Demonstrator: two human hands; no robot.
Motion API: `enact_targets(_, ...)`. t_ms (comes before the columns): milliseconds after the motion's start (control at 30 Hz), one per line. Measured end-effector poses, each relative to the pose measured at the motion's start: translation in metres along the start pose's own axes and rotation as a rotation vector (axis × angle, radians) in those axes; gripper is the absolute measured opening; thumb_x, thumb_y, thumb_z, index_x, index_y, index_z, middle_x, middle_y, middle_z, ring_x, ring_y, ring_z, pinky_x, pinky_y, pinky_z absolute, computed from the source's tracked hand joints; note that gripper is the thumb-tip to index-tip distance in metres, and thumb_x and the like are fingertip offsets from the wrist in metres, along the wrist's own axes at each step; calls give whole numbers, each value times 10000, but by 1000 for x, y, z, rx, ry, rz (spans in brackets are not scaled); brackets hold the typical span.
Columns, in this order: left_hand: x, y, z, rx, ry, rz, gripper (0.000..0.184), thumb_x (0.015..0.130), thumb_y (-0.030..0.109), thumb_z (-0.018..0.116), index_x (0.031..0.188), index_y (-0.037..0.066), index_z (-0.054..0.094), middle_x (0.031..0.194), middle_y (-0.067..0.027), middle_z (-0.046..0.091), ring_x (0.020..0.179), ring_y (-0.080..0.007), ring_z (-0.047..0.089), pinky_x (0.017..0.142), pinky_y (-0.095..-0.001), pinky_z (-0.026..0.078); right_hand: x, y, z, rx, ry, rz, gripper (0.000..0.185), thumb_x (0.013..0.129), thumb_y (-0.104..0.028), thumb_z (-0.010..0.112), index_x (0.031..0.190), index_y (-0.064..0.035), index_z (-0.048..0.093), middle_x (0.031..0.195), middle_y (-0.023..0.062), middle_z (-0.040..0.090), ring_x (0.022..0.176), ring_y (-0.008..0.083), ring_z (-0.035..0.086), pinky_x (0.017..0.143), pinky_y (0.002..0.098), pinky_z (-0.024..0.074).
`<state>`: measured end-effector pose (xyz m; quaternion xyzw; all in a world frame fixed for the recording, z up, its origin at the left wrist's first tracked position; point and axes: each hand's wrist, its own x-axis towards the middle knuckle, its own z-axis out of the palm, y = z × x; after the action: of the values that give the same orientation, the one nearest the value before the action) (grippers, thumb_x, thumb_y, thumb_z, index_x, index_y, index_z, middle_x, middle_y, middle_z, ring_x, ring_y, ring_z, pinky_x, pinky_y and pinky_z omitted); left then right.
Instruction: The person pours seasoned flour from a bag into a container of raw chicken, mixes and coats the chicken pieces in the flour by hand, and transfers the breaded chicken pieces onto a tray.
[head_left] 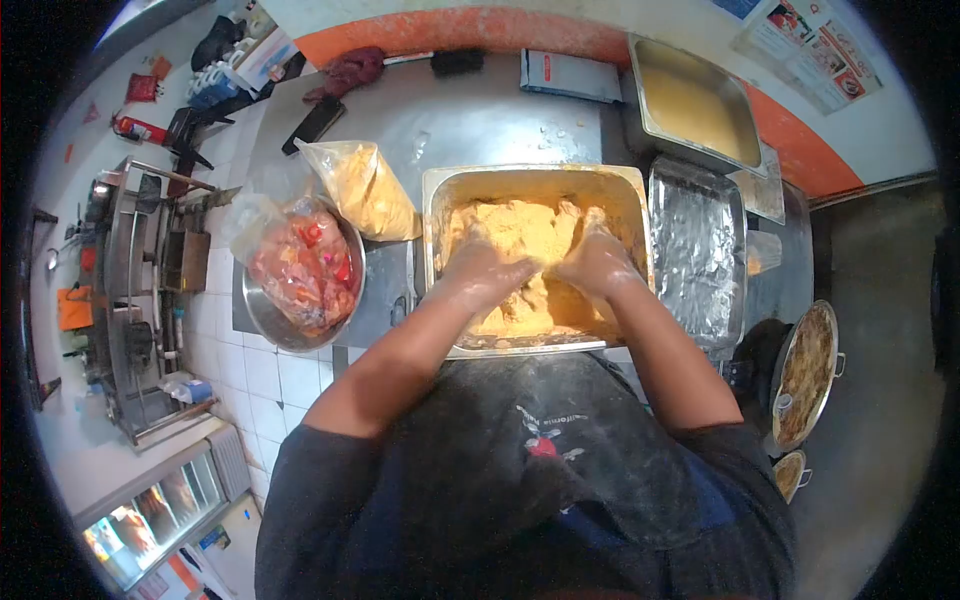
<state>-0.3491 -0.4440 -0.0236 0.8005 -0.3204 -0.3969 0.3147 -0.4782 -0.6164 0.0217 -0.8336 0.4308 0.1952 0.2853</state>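
Note:
A deep metal pan [437, 190] holds yellow breading powder [515, 225] with coated pieces partly showing in it. My left hand [485, 270] reaches into the powder at the left side, its fingertips buried. On the right side my right hand [597, 262] is likewise sunk in the powder, thumb towards the other hand. Whether either hand grips a piece is hidden. Left of the pan stands a clear bag of yellow powder [368, 195]. Beside that, a steel bowl [262, 325] carries a plastic bag of raw meat [305, 265].
Right of the pan lies a foil-lined tray [697, 255]. Behind it stands a deep pan of pale liquid [695, 105]. A phone [318, 122], a dark red cloth [352, 72] and a white-blue box [570, 77] are at the back. Large round pots [806, 375] stand at the lower right.

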Motion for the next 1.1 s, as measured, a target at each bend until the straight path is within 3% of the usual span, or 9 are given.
enact_targets(167,19,25,5,224,78,-166,1415,736,487,892,1697,-92,30,1482,-321,600,1375,-383,620,1134,-377,516,28,10,28,247,-108,-272,1256,691,-277,906,1692,50,220,1652,283,429,1558,373,413,1281,382,357)
enact_targets(333,8,19,-15,-35,-93,-36,1077,879,476,735,1705,-2,236,1547,-331,548,1383,-362,620,1143,-405,504,38,23,32,347,-293,-354,1197,728,-248,924,1678,50,261,1639,279,450,1487,354,499,1261,377,384)
enact_targets(500,-16,29,-24,178,25,-179,1183,878,491,753,1706,-57,111,1492,-338,577,1378,-398,599,1168,-399,478,-26,-4,-15,956,-264,-204,1003,765,-262,919,1574,83,438,1517,300,579,1316,328,650,1113,367,523)
enact_targets(533,-19,29,-22,357,77,-157,1241,871,496,763,1700,-88,47,1470,-342,587,1372,-412,595,1174,-397,469,-44,-22,-37,369,-332,-157,953,776,-305,903,1540,84,487,1449,313,623,1302,337,661,1094,366,531)
enact_targets(667,-35,58,-9,385,-262,-299,1366,864,478,809,1680,-72,-138,1628,-386,408,1554,-409,418,1292,-467,340,-24,5,15,-225,-429,-148,897,774,-486,861,1412,95,613,1316,326,702,1295,386,663,1098,404,517)
enact_targets(867,-1,-14,28,125,-249,-69,1193,904,394,778,1721,0,2,1605,-298,495,1479,-414,500,1254,-432,394,-28,-8,13,-9,-560,-105,971,731,-375,911,1485,105,530,1391,276,676,1282,330,663,1105,382,506)
enact_targets(933,15,-40,40,26,-166,107,1099,921,324,760,1733,36,77,1588,-259,537,1417,-420,564,1223,-399,438,-20,15,30,339,-352,-218,758,764,-292,923,1377,46,633,1250,239,735,1157,337,724,994,414,583)
enact_targets(1000,20,-48,34,-23,-129,192,1056,929,289,751,1739,54,115,1579,-240,557,1386,-423,595,1207,-383,460,-6,35,33,327,-296,-275,889,736,-278,931,1454,75,544,1313,240,709,1209,329,694,1056,398,541)
enact_targets(1100,2,6,-14,130,-254,-232,1056,925,308,760,1711,-27,140,1637,-282,470,1471,-398,529,1241,-354,417,-21,18,0,279,-146,-243,1068,699,-286,945,1552,101,432,1391,255,670,1281,333,654,1128,386,496)
